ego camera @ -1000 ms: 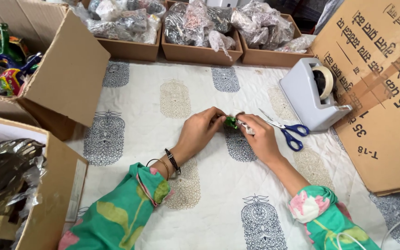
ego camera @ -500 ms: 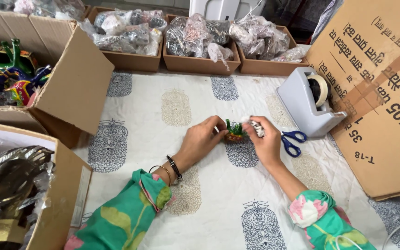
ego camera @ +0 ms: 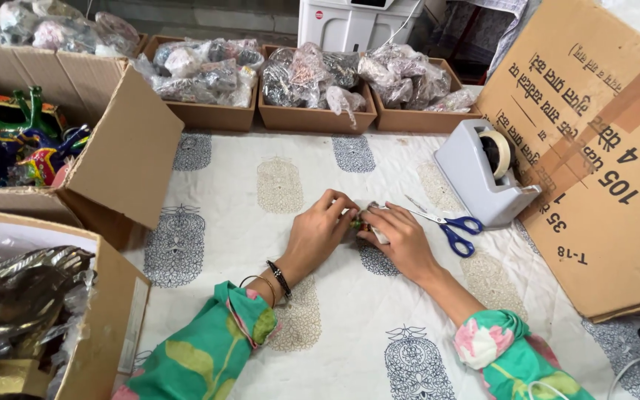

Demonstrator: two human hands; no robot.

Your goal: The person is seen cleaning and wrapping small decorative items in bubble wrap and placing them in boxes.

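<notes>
I am watching both hands meeting just right of the frame's centre, on the printed white cloth point(ego camera: 275, 185). The left hand point(ego camera: 320, 231) is curling its fingers down over a small green object point(ego camera: 355, 222), gripping it from the left side. The right hand point(ego camera: 401, 237) is closing on the same object from the right, and its fingers are also pinching a small pale piece point(ego camera: 379, 235) against it. Both hands are grasping, fingers bent, neither flat nor slack. The green object is sitting between the two hands, mostly hidden, so I cannot tell what it is.

The blue-handled scissors point(ego camera: 450, 226) are lying just right of the right hand, and the grey tape dispenser point(ego camera: 483, 174) is standing beyond them, toward the upper right.

Compared with half a second ago, the hands are covering more of the green object, and the view is tilting so the open box of coloured toys point(ego camera: 16, 141) at the upper left is showing more fully.
</notes>
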